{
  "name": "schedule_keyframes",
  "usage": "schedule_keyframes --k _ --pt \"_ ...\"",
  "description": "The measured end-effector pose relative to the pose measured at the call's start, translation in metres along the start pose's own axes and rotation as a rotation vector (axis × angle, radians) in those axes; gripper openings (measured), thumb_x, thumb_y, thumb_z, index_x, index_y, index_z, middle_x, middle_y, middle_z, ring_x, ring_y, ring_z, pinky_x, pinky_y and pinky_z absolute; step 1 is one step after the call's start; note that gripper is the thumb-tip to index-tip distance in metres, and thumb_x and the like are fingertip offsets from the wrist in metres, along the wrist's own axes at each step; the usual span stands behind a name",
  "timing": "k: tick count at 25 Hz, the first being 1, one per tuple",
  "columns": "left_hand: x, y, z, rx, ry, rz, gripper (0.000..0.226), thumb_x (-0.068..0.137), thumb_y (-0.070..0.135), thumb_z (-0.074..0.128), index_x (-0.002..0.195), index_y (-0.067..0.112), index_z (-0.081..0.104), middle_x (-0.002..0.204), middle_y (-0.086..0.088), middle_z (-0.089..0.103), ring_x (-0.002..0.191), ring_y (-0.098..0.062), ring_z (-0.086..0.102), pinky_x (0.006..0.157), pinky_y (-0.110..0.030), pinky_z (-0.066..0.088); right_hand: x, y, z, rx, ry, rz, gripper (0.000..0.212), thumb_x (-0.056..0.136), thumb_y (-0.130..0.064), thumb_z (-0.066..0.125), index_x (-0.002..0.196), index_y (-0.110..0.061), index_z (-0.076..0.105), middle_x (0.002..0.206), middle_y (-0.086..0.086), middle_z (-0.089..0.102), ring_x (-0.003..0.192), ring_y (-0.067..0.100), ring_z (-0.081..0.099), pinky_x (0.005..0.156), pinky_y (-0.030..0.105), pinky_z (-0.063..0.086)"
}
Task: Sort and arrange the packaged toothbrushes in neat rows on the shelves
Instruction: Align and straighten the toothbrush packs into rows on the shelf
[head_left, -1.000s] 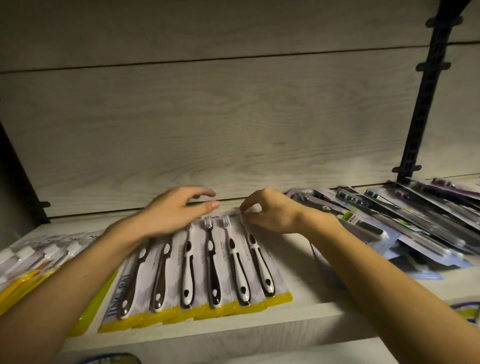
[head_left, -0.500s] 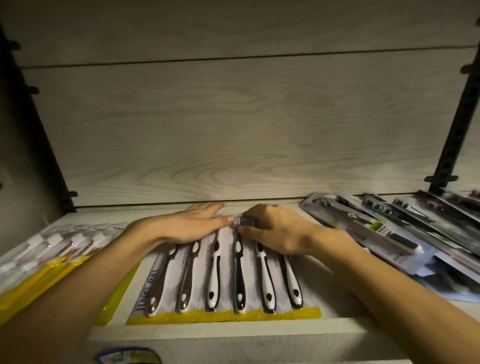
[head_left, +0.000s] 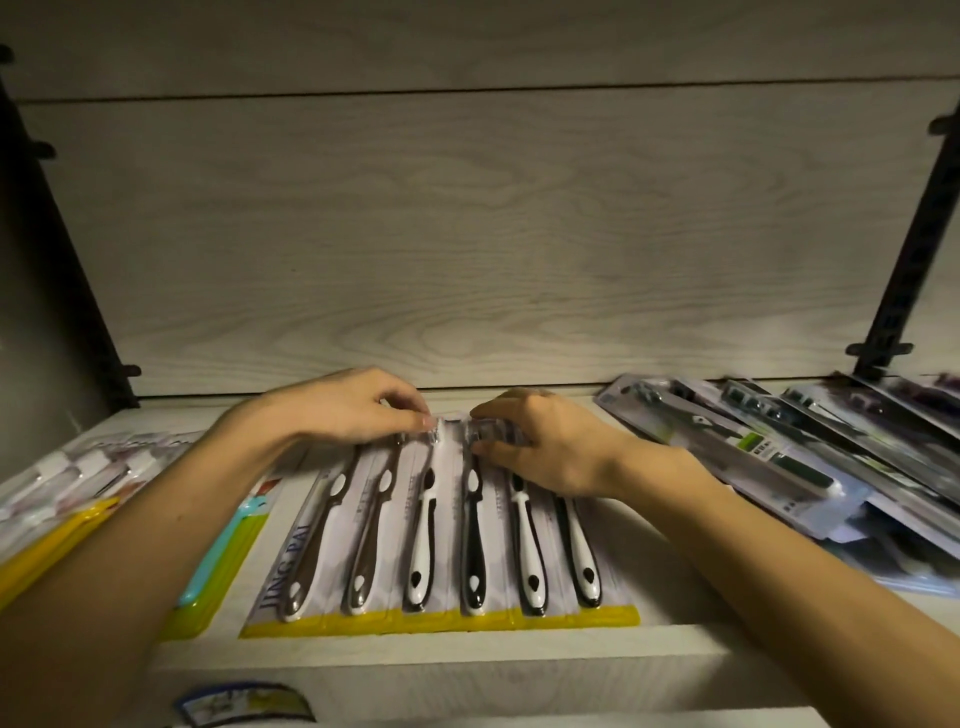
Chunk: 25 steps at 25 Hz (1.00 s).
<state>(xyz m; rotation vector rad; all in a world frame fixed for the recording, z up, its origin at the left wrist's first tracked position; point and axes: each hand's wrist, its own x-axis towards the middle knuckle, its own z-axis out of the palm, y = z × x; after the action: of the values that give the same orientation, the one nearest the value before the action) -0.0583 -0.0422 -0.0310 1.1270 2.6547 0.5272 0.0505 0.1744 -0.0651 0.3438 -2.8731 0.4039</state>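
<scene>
Wooden shelf carries the six-brush pack, flat near its front edge. My left hand and right hand each pinch its far edge with curled fingers. I judge both should pull evenly, so the yellow strip stays parallel.
</scene>
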Motion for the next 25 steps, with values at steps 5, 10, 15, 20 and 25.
schedule_keyframes --k 5,10,15,20,25 --pt "0.0048 -0.0028 0.0079 -0.079 0.101 0.013 0.012 0.09 0.039 0.072 0.095 0.031 0.079 0.089 0.016 0.076 0.082 0.0 0.067 0.079 -0.027 0.05 -0.0014 -0.0009 0.0005 -0.032 0.045 0.006 0.043 0.096 -0.044 0.057 0.135 -0.025 0.059 0.124 0.006 0.06 0.112 0.025 0.059 0.092 0.033 0.047" --pt "0.0078 -0.0038 0.0107 -0.045 0.126 0.02 0.017 0.086 0.048 0.073 0.096 0.036 0.079 0.09 0.017 0.075 0.09 -0.007 0.069 0.093 -0.039 0.054 -0.0015 -0.0012 0.0006 -0.045 0.074 -0.003 0.041 0.097 -0.041 0.056 0.135 -0.026 0.059 0.125 0.006 0.06 0.111 0.026 0.06 0.091 0.034 0.047" --pt "0.0037 -0.0036 0.0055 -0.003 -0.027 0.072 0.061 0.076 0.061 0.077 0.129 0.033 0.066 0.115 0.013 0.069 0.101 -0.008 0.067 0.097 -0.033 0.052 -0.0009 -0.0005 0.0016 -0.044 0.086 -0.007 0.04 0.099 -0.043 0.053 0.135 -0.026 0.059 0.126 0.007 0.06 0.113 0.026 0.059 0.092 0.034 0.047" --pt "0.0039 -0.0096 0.0074 -0.057 -0.031 0.088 0.062 0.067 0.068 0.075 0.12 0.036 0.068 0.109 0.01 0.072 0.096 -0.011 0.069 0.093 -0.038 0.055 0.0015 0.0008 0.0091 -0.013 0.088 0.015 0.044 0.1 -0.046 0.049 0.137 -0.023 0.058 0.132 0.008 0.057 0.119 0.027 0.056 0.098 0.033 0.044" --pt "0.0042 -0.004 0.0084 -0.122 -0.003 0.084 0.039 0.075 0.052 0.081 0.108 0.032 0.074 0.093 0.005 0.075 0.073 -0.006 0.067 0.081 -0.037 0.056 0.0004 -0.0028 0.0053 -0.084 0.068 0.014 0.043 0.101 -0.047 0.046 0.136 -0.025 0.059 0.129 0.006 0.06 0.116 0.027 0.058 0.094 0.035 0.047"
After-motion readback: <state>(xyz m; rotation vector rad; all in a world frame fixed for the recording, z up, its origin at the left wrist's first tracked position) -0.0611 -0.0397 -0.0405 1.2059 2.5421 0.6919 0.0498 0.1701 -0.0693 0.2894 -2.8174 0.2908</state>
